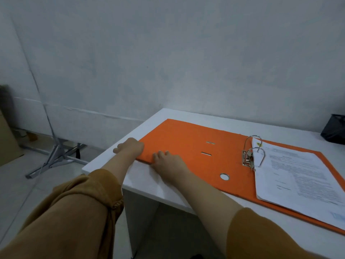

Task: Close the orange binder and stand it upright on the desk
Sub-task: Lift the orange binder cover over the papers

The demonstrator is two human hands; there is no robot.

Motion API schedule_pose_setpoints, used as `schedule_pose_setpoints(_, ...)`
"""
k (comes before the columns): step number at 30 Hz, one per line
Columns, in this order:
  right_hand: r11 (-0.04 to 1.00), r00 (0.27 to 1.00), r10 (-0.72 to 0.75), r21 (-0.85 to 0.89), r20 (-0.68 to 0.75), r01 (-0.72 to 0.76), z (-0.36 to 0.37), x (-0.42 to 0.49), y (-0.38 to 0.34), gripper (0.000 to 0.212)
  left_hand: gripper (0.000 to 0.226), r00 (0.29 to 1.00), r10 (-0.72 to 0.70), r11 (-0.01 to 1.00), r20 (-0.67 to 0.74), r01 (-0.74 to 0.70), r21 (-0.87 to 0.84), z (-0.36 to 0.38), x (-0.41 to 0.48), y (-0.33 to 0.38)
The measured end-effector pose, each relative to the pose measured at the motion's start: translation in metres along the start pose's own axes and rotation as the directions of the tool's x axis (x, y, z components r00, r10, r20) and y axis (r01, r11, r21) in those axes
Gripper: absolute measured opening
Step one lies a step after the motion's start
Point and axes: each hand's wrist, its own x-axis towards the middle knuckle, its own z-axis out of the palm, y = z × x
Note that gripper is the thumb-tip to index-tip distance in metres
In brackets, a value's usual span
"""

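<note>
Evidently the orange lever-arch binder [196, 156] is being kept flat and open on the white desk [214, 122], its left cover spread toward the desk's left edge and its right half, loaded with a stack of printed papers [298, 176], running off toward the right of the view. The two metal rings [255, 146] are being left standing upright at the spine, with the papers threaded on them, so the sheets are being held in place for the fold.

The free outer edge of the left cover is being taken by both hands, near the desk's front-left corner. The left hand [130, 147] is being curled over that edge, fingers apparently tucked beneath it; whether they are truly gripping cannot be told, since they are hidden. The right hand [168, 159] is being laid just beside it, fingers bent onto the cover's top face, seemingly pinching the edge, though the thumb is not being shown.

This placement is judged sensible: the outer edge is farthest from the spine, so the cover is being given the most leverage for swinging over the rings. The closing is not yet done, and the standing upright is being left for afterwards.

A dark mesh container [335, 128] is being kept at the desk's far right, well apart from the binder.
</note>
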Motion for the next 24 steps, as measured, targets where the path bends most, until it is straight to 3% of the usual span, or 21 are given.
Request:
schedule_pose_setpoints(4, 0.993, 0.99, -0.04, -0.115, -0.132, 0.025, -0.004, -0.004, 0.001, 0.037, 0.035, 0.997, 0.079, 0.987, -0.006, -0.079, -0.141, -0.003, -0.008, -0.005)
schedule_pose_setpoints(7, 0.974, 0.979, -0.059, -0.225, -0.194, 0.014, -0.015, -0.011, 0.008, 0.041, 0.045, 0.983, 0.174, 0.904, -0.066, -0.186, -0.384, -0.014, -0.017, -0.005)
schedule_pose_setpoints(10, 0.955, 0.976, -0.065, -0.295, -0.21, 0.0, -0.033, -0.021, 0.015, 0.047, 0.048, 0.951, 0.256, 0.802, -0.174, -0.309, -0.511, -0.025, -0.027, 0.006)
schedule_pose_setpoints(12, 0.918, 0.945, -0.069, -0.391, -0.32, -0.065, -0.037, -0.022, 0.023, 0.053, 0.046, 0.932, 0.277, 0.714, -0.236, -0.364, -0.598, -0.029, -0.035, 0.019)
schedule_pose_setpoints(14, 0.911, 0.921, 0.006, -0.378, -0.39, -0.166, -0.047, -0.027, 0.031, 0.066, 0.045, 0.92, 0.276, 0.599, -0.279, -0.392, -0.698, -0.033, -0.044, 0.033)
schedule_pose_setpoints(17, 0.952, 0.902, 0.02, -0.268, -0.431, -0.149, -0.059, -0.034, 0.047, 0.082, 0.052, 0.904, 0.295, 0.407, -0.31, -0.413, -0.815, -0.037, -0.06, 0.048)
schedule_pose_setpoints(20, 0.928, 0.859, -0.008, -0.323, -0.512, -0.185, -0.074, -0.054, 0.061, 0.082, 0.061, 0.899, 0.35, 0.276, -0.264, -0.368, -0.888, -0.037, -0.077, 0.063)
schedule_pose_setpoints(22, 0.919, 0.839, -0.009, -0.334, -0.544, -0.207, -0.081, -0.065, 0.07, 0.067, 0.061, 0.881, 0.424, 0.27, -0.21, -0.345, -0.899, -0.03, -0.087, 0.069)
schedule_pose_setpoints(24, 0.901, 0.808, -0.032, -0.366, -0.589, -0.232, -0.084, -0.074, 0.083, 0.05, 0.057, 0.85, 0.509, 0.389, -0.134, -0.366, -0.846, -0.02, -0.095, 0.074)
